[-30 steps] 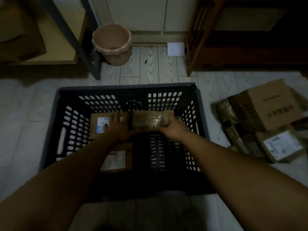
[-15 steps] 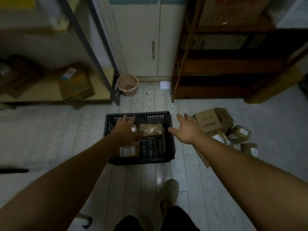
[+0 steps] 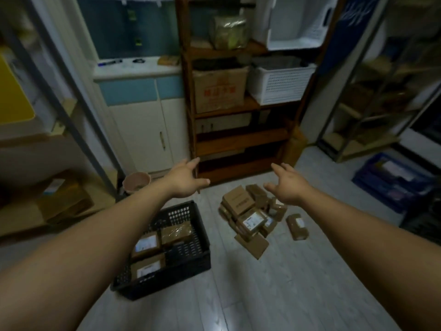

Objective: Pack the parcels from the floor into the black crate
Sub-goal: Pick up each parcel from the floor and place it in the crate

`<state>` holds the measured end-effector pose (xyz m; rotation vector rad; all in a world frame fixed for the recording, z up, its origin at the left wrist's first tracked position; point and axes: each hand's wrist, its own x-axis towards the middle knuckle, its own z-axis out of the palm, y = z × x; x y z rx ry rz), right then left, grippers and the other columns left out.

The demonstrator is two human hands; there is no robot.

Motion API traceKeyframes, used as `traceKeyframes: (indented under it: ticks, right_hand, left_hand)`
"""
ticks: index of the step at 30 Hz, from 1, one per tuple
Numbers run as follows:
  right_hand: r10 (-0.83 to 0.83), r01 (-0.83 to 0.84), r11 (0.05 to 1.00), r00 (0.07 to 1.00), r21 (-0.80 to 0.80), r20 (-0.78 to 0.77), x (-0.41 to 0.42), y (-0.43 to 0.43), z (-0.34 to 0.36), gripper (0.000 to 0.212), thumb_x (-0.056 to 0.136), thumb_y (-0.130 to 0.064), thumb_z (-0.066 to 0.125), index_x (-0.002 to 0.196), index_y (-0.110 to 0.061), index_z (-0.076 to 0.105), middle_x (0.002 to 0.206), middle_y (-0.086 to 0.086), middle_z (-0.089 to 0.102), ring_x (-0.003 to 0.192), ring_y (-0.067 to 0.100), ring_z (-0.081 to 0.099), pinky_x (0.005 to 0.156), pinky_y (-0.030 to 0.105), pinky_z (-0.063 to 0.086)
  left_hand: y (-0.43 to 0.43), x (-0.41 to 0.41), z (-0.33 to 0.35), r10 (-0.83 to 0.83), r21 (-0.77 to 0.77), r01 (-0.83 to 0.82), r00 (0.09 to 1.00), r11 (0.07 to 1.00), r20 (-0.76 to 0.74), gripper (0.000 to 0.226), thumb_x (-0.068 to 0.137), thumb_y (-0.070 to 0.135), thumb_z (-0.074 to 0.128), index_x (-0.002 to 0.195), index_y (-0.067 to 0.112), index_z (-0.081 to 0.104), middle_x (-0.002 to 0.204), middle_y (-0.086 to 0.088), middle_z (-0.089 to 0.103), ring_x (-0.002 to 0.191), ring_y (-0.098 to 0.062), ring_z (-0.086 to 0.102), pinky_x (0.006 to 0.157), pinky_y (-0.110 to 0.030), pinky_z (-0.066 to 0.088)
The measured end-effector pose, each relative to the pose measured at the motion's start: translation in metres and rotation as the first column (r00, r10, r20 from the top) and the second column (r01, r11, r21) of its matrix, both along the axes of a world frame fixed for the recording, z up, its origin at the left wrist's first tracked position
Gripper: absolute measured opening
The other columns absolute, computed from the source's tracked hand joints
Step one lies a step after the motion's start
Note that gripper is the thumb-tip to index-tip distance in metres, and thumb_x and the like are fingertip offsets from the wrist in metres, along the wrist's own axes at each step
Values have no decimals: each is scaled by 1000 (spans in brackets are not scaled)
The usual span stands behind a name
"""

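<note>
The black crate (image 3: 191, 261) sits on the pale floor at lower centre-left, with three cardboard parcels (image 3: 175, 232) lying flat inside it. To its right a heap of several brown parcels (image 3: 249, 218) lies on the floor, one small parcel (image 3: 297, 226) a little apart at the heap's right. My left hand (image 3: 185, 179) is stretched out in the air above and beyond the crate, fingers straight, holding nothing. My right hand (image 3: 287, 185) hovers high over the far edge of the heap, fingers spread, also holding nothing.
A wooden shelf unit (image 3: 238, 139) with a carton and white baskets stands straight behind the heap. A pink bin (image 3: 136, 181) stands left of it by a white cabinet (image 3: 145, 137). Metal racks flank both sides. A blue crate (image 3: 391, 180) sits at far right.
Both hands have left the parcel set in the crate and lifted out. The view has risen and pulled back, and my arms have swung right toward the heap.
</note>
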<state>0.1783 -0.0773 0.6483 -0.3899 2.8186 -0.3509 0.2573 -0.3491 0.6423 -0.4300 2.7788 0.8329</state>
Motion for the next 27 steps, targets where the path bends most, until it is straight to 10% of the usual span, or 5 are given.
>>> traceKeyframes:
  ticks: [16,27]
  right_hand:
    - [-182,183,983,982,18,-57,-57,313,52,70,95,-46,48,152,-24,16,160,6,8,144,28,16,115,42,22]
    - [-130,130,991,991,9,35,-188,306,-11,72,91,-52,49,151,-26,18,159,6,10,143,29,18,113,42,22]
  left_hand:
    - [309,-141,20,-241,77,241,970,967,-4,79,86,52,56,149,33,13,159,-3,0,145,-29,2,116,-47,13]
    - [302,-239,-29,-151,30,149,983,988,106,78,87,49,55,149,31,11,159,-4,0,145,-30,1,117,-48,11]
